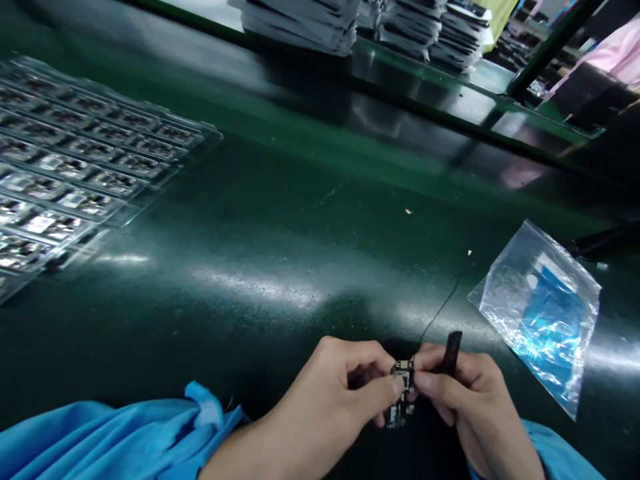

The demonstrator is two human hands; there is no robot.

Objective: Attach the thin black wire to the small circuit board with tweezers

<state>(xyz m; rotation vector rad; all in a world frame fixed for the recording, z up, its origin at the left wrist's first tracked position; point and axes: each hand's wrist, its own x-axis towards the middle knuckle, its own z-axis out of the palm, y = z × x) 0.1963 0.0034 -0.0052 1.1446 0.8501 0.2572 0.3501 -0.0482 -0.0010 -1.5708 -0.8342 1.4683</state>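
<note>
Between thumb and fingers, my left hand point(345, 393) grips a small dark circuit board point(401, 381) with metallic parts on its face. My right hand point(463, 387) is closed at the board's right edge, its thumb and forefinger pinched there. A dark flat-ended stick-like tool point(452, 352) pokes up between the fingers of that hand. From the pinch a thin black wire point(441, 308) runs up and to the right over the table. Whether the fingertips press the wire onto the board is too small to tell.
A clear tray point(145, 200) of several small boards lies at the left on the green table point(280, 220). To the right is a clear plastic bag point(505, 287) with blue film-like contents point(553, 317). Stacks of grey sheets point(305, 23) stand on a shelf at the back.
</note>
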